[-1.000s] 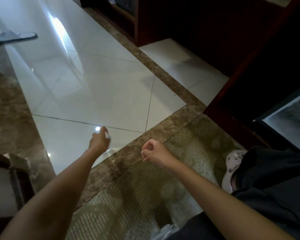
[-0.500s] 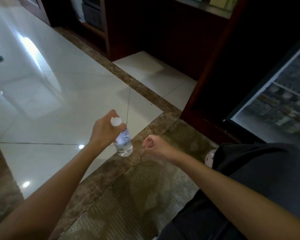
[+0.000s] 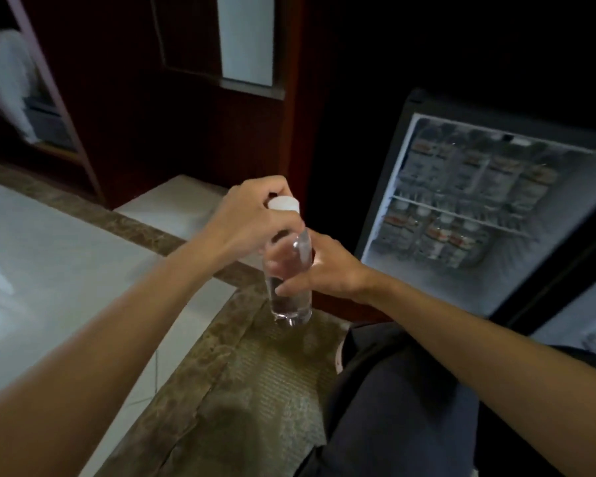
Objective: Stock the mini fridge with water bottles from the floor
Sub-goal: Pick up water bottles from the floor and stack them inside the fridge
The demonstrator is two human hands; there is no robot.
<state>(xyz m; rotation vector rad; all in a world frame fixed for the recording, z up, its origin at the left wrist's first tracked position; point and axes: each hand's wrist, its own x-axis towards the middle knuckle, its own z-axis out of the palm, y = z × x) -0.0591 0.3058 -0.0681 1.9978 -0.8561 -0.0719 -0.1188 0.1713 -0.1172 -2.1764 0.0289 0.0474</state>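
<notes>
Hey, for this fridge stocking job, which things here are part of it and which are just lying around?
Part of the job:
water bottle, held by left hand at the neck and right hand round the body
open mini fridge
bottles on its shelves

Just lying about:
patterned mat
wooden cabinet
blurred white item on a left shelf

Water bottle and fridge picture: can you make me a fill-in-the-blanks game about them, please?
1. The cap of the water bottle is ____ in colour.
2. ____ hands hold the bottle: the left hand near its top, the right hand round its middle.
3. The mini fridge stands ____, with stored bottles inside.
Missing words: white; two; open.
</notes>
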